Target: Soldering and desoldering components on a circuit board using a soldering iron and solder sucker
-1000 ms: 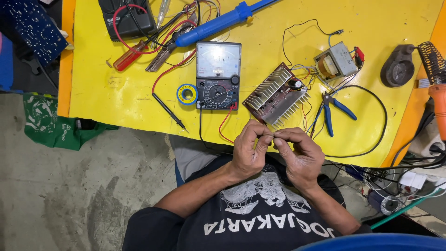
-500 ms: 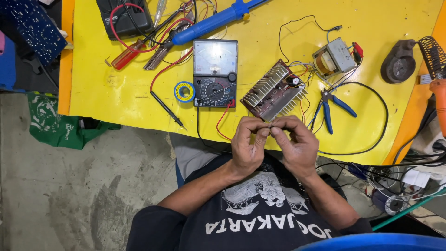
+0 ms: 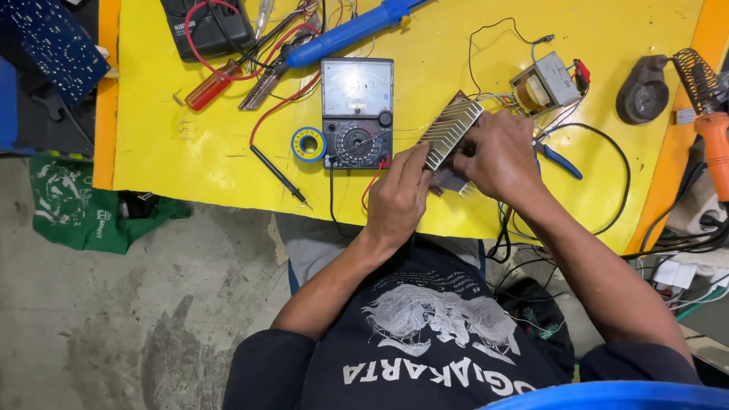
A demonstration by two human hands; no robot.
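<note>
Nearest the wearer, both forearms reach up from the dark printed shirt (image 3: 425,334) to the front edge of the yellow table (image 3: 190,159). The left hand (image 3: 399,199) lies with fingers extended against the lower left end of the finned metal block (image 3: 449,133), touching it rather than gripping. The right hand (image 3: 497,156) is cupped over the block's right side, fingers curled onto it; whether it truly clamps the piece I cannot tell, since the palm hides the contact. The block sits tilted just past the table's front edge, at roughly 12 o'clock from the hands, with a board partly visible beneath it and thin wires trailing off. At 10 o'clock from the block stands the grey dial meter (image 3: 357,112), its red and black leads running under the left hand, and a roll of blue tape (image 3: 308,143) lies just beside it. At 2 o'clock sits a small transformer (image 3: 544,86), wired to the block, with blue-handled pliers (image 3: 560,161) close by the right hand. Farther off lie a blue soldering iron (image 3: 353,29) and a red-handled screwdriver (image 3: 209,86). Risks noted, as a judgement: the fine wires between block and transformer could snag or tear if the block is turned sharply; the meter leads under the left hand could drag the meter; the fins' edges could nick a finger.
</note>
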